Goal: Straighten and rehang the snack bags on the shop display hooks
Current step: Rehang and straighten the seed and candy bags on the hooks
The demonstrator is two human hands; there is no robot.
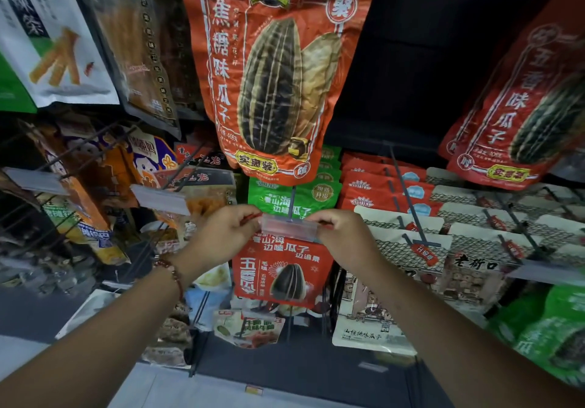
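Observation:
A red sunflower-seed bag (281, 273) hangs below the clear price-tag holder (289, 225) at the tip of a display hook (292, 200). My left hand (221, 233) pinches the bag's top left corner. Its top right corner is pinched by my right hand (343, 238). The bag's top edge sits behind the tag holder, and I cannot tell whether its hole is on the hook. Green bags of the same brand (294, 198) hang further back on that hook.
A large orange seed bag (272, 69) hangs right above my hands. Red bags (373, 183) and beige bags (411, 249) fill hooks to the right. Mixed snack bags (95, 186) on wire hooks crowd the left. A grey floor edge (221, 388) lies below.

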